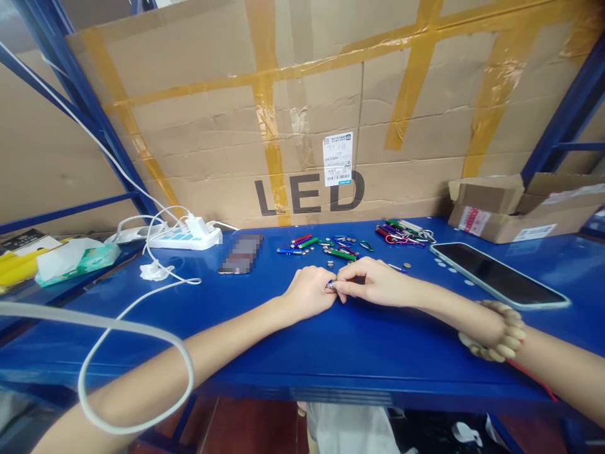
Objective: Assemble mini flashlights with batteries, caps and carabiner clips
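Observation:
Above the front half of the blue table (302, 353), my two hands meet. My left hand (309, 293) is closed in a fist round what looks like a small keychain flashlight (331, 285); only its silver and bluish end shows. With thumb and fingertips, my right hand (375, 280) pinches that end. Just beyond the hands lie loose metal parts: a blue tube (289, 251), a green tube (341, 255), a green carabiner (366, 245) and several small round silver pieces (330, 264). Farther right is a pile of coloured flashlights with clips (404, 232).
A big phone (501, 274) lies at right, before an open carton (534, 208). Another phone (241, 254) lies left of the parts. A power strip (186, 236) trails a white cable (137, 302) across my left forearm. Behind stands a cardboard sheet (212, 145).

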`<action>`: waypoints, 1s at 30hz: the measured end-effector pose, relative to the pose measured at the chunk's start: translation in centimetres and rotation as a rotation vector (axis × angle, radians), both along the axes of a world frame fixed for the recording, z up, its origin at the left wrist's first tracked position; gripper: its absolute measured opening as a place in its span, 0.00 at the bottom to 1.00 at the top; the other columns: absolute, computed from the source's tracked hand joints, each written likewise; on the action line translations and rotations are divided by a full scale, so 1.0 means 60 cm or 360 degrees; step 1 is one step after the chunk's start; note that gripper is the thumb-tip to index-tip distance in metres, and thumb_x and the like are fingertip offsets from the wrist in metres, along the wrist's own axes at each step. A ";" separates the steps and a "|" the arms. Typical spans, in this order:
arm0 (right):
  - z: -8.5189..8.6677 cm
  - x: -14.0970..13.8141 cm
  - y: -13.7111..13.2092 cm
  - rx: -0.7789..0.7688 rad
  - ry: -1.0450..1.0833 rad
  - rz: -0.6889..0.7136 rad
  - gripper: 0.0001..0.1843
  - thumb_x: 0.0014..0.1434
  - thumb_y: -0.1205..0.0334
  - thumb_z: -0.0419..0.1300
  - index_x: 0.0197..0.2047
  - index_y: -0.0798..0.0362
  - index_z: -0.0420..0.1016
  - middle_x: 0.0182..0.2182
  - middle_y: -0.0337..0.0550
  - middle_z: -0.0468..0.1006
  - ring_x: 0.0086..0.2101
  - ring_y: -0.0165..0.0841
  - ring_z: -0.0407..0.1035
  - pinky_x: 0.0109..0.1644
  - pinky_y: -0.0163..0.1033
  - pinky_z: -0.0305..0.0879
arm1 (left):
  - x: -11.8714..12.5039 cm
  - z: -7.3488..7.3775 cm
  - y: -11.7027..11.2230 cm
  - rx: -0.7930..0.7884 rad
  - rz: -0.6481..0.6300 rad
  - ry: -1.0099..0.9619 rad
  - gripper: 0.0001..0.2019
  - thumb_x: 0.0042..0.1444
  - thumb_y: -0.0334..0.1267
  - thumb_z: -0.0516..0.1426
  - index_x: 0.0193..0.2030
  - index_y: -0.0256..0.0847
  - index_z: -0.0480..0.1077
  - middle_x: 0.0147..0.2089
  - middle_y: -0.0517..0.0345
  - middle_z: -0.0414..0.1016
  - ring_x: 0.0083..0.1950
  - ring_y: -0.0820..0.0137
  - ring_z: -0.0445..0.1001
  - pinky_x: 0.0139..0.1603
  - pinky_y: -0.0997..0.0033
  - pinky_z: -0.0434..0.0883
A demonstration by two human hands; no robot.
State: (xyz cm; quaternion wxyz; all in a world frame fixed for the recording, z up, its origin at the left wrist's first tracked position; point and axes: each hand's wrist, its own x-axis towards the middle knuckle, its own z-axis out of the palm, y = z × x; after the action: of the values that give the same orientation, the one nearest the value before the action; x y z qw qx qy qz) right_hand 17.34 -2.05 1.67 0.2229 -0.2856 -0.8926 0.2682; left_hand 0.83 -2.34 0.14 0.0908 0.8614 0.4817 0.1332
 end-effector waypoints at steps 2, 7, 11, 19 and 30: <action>0.001 -0.002 -0.002 -0.0065 -0.0021 -0.0017 0.22 0.59 0.50 0.53 0.22 0.56 0.74 0.22 0.40 0.75 0.25 0.28 0.66 0.33 0.34 0.59 | 0.001 0.002 -0.003 0.0001 0.0028 0.0025 0.14 0.52 0.32 0.50 0.28 0.42 0.78 0.32 0.54 0.80 0.35 0.63 0.75 0.33 0.70 0.63; -0.004 -0.008 -0.002 -0.0527 0.0110 -0.0062 0.25 0.55 0.44 0.55 0.18 0.55 0.70 0.14 0.34 0.62 0.18 0.25 0.54 0.30 0.36 0.55 | 0.004 0.008 -0.010 -0.0030 0.0054 0.0040 0.16 0.51 0.29 0.49 0.30 0.45 0.78 0.34 0.59 0.81 0.37 0.66 0.76 0.35 0.73 0.64; -0.003 -0.013 -0.004 -0.0841 0.0190 -0.0073 0.26 0.51 0.40 0.56 0.17 0.55 0.68 0.12 0.33 0.59 0.16 0.24 0.50 0.26 0.36 0.51 | 0.004 0.012 -0.011 -0.0047 0.0080 0.0028 0.13 0.50 0.30 0.51 0.29 0.43 0.78 0.33 0.56 0.80 0.35 0.65 0.75 0.33 0.73 0.64; 0.002 -0.016 -0.006 -0.0457 0.0099 -0.0130 0.29 0.58 0.40 0.50 0.20 0.56 0.72 0.15 0.35 0.63 0.17 0.25 0.56 0.28 0.34 0.56 | -0.004 0.004 0.010 -0.0139 0.0038 -0.0224 0.15 0.47 0.29 0.49 0.27 0.43 0.77 0.28 0.60 0.78 0.29 0.72 0.70 0.29 0.76 0.59; 0.012 0.010 0.002 0.0630 0.0138 -0.0152 0.13 0.57 0.51 0.59 0.36 0.52 0.76 0.31 0.41 0.77 0.28 0.28 0.66 0.33 0.34 0.59 | -0.006 0.020 0.009 -0.0373 -0.0086 -0.0376 0.15 0.42 0.32 0.52 0.15 0.40 0.46 0.18 0.68 0.44 0.23 0.78 0.46 0.23 0.76 0.49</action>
State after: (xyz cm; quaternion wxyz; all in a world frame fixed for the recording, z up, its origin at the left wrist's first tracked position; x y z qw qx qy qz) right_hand 17.92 -1.90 2.36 0.3252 -0.2664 -0.9030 0.0889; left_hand 0.50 -1.83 1.36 0.2501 0.8359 0.4565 0.1741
